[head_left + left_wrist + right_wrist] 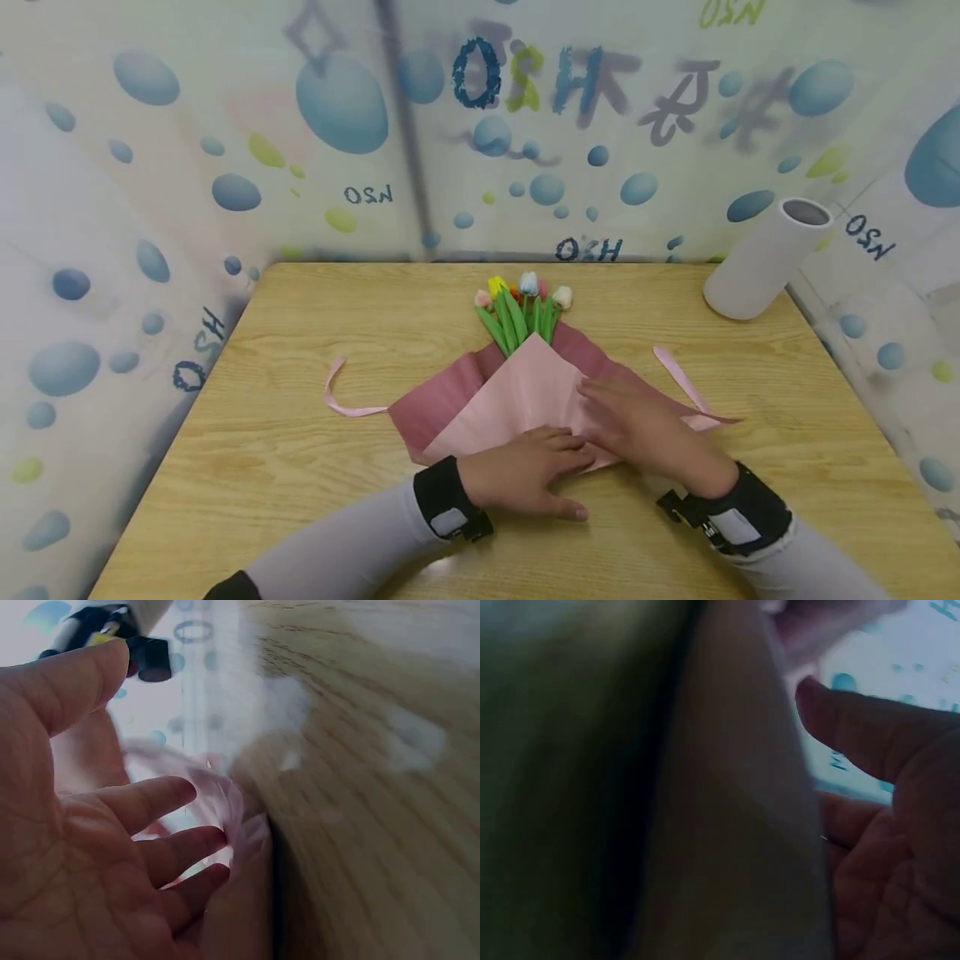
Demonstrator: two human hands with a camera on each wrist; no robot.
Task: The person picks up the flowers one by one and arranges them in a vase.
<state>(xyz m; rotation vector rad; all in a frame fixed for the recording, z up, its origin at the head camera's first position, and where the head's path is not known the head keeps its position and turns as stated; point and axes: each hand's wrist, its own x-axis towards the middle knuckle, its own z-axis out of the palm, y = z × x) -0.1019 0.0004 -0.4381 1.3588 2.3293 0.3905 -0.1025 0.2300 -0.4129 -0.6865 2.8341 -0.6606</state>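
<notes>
A bouquet of tulips [528, 286] in several colours, with green leaves, lies on the table with its blooms pointing away from me. Around it is wrapping paper, dark rose outside [435, 407] and with a pale pink flap [517, 396] folded over the stems. My left hand [525, 471] rests at the flap's near edge with its fingers extended. In the left wrist view those fingers [161, 802] reach to the crinkled pink paper [225, 799]. My right hand [637, 425] lies over the flap's right side, fingers stretched on the paper. The lower stems are hidden under the paper.
Pink ribbon ends stick out from under the paper, one at the left [351, 410] and one at the right [678, 375]. A white cylindrical vase [753, 271] stands at the table's back right corner. Behind the wooden table [300, 308] hangs a patterned curtain [262, 167].
</notes>
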